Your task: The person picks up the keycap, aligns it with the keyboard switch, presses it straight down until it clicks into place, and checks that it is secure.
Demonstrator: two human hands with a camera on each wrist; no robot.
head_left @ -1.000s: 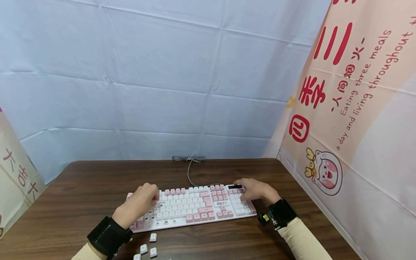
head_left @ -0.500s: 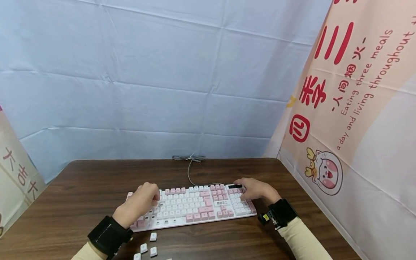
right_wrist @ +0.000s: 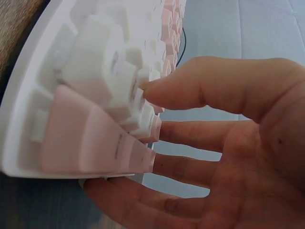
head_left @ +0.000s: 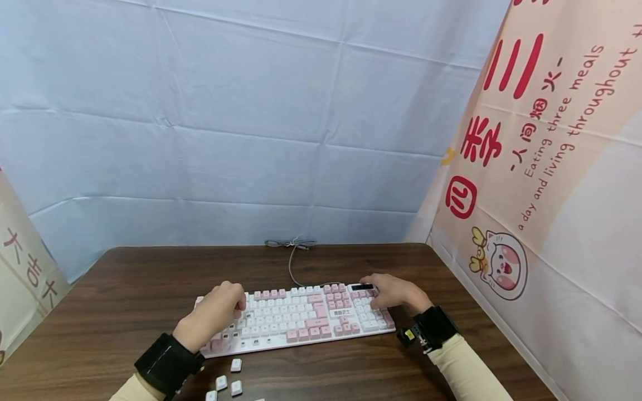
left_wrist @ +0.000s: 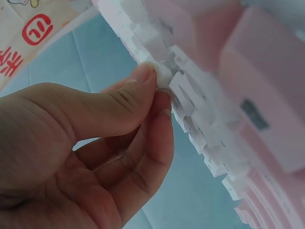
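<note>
A white and pink keyboard (head_left: 281,317) lies on the brown table. Over its left part, my left hand (head_left: 213,309) pinches a white keycap (left_wrist: 163,75) between thumb and fingertips, right at the key rows. In the head view the back of that hand hides the keycap. Bare key positions show along the keyboard's lower left. My right hand (head_left: 398,292) grips the keyboard's far right corner. Its thumb (right_wrist: 176,90) rests on the white number pad keys, and the other fingers curl around the edge near a pink key (right_wrist: 76,138).
Several loose white keycaps (head_left: 236,365) lie on the table (head_left: 311,379) in front of the keyboard, at the lower left. A bundled grey cable (head_left: 291,244) sits at the table's back edge. Blue cloth (head_left: 225,111) hangs behind, and a printed cloth (head_left: 577,250) on the right.
</note>
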